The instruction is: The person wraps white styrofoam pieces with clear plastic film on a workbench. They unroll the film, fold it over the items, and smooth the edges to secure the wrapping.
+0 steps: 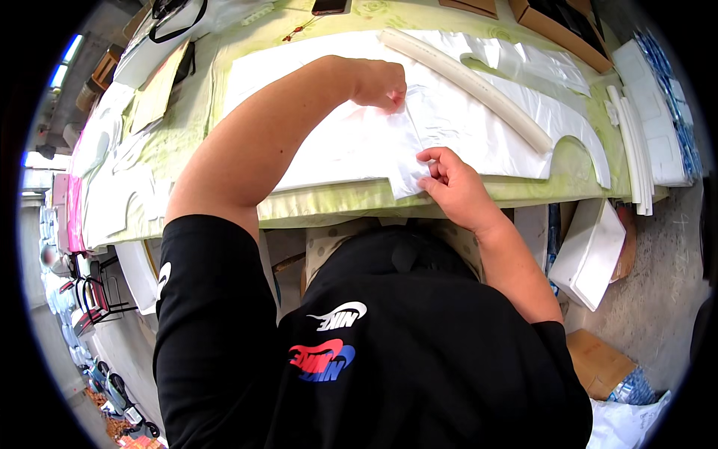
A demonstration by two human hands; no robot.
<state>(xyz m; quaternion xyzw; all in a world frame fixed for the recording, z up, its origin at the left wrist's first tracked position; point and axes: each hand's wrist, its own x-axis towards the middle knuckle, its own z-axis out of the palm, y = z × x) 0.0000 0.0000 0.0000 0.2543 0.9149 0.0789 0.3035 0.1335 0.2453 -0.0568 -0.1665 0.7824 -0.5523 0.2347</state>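
A stack of thin white plastic bags (336, 142) lies flat on a table with a pale green patterned cloth (321, 202). My left hand (380, 84) reaches across to the far side of the stack and pinches the plastic at its upper edge. My right hand (449, 179) pinches the near edge of the same sheet, by a cut-out notch. A crease runs between the two hands. A long white foam tube (479, 86) lies diagonally across more white bags (538, 127) to the right.
Cardboard boxes (557, 26) stand at the table's far right. White foam strips (636, 150) and packets line the right edge. More white sheets (112, 179) lie at left. A white foam block (591, 251) and a cardboard box (598, 363) sit on the floor at right.
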